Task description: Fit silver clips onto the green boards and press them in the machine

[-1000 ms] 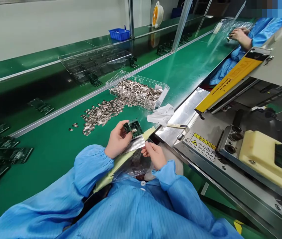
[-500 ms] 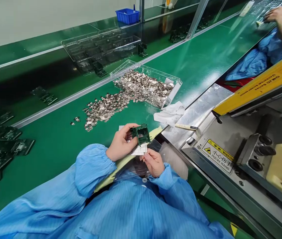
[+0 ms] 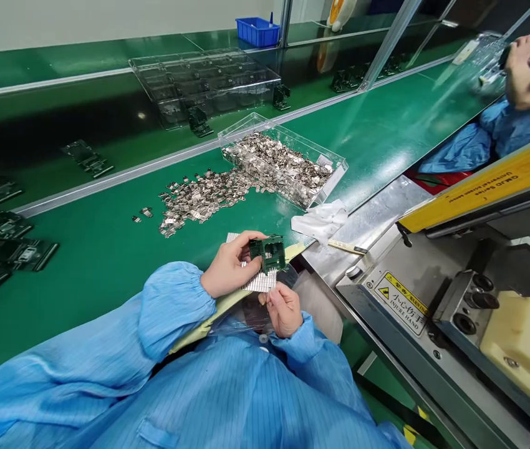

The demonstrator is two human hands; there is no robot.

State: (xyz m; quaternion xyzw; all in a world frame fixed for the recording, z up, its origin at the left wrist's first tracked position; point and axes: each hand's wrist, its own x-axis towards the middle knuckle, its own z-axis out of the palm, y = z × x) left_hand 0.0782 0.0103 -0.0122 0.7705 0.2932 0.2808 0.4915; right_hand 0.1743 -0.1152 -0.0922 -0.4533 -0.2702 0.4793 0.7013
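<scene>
My left hand (image 3: 232,265) is closed around a small green circuit board (image 3: 274,252) and a white sheet with silvery stripes (image 3: 265,282). The board lies over the sheet, its square opening facing up, and the thumb presses near its left edge. With thumb and fingers pinched, my right hand (image 3: 286,310) grips the sheet's lower right corner; any small piece between the fingertips is hidden. Beyond the hands, a pile of small metal parts (image 3: 199,196) lies on the green mat (image 3: 106,249). A clear plastic box (image 3: 335,181) full of the same parts adjoins it.
Several circuit boards (image 3: 7,252) are stacked at left. A white cloth (image 3: 321,221) and a pale yellow marker-like stick (image 3: 346,247) lie near the metal plate. A machine with a warning label (image 3: 403,302) stands at right. Farther off are a co-worker's hands (image 3: 524,68) and a blue bin (image 3: 258,32).
My view has shifted slightly, moving the surroundings in the picture. Both hands keep their grips at the board and sheet. The co-worker's hands at upper right have changed position.
</scene>
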